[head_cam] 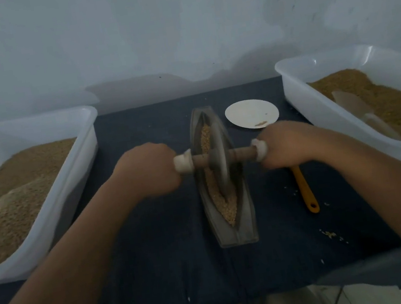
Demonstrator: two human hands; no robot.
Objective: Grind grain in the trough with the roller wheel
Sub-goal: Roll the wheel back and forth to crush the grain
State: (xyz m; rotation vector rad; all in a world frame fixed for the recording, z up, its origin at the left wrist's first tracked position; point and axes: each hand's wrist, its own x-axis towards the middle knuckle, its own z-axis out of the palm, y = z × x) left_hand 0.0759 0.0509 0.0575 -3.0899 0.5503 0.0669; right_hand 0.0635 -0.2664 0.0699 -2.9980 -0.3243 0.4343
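Note:
A narrow boat-shaped metal trough (pixel 247 225) lies lengthwise on the dark cloth in front of me, with tan grain (pixel 228 207) along its groove. The grey roller wheel (pixel 219 160) stands on edge in the middle of the trough, blurred by motion. A wooden axle runs through the wheel with a pale wrapped handle at each end. My left hand (pixel 148 170) grips the left handle, my right hand (pixel 289 145) grips the right one.
A white tub (pixel 75 155) of grain stands at the left, another white tub (pixel 303 100) with grain and a pale scoop (pixel 360 112) at the right. A white plate (pixel 248 113) lies behind the right hand. An orange-handled tool (pixel 305 190) lies right of the trough. Wall close behind.

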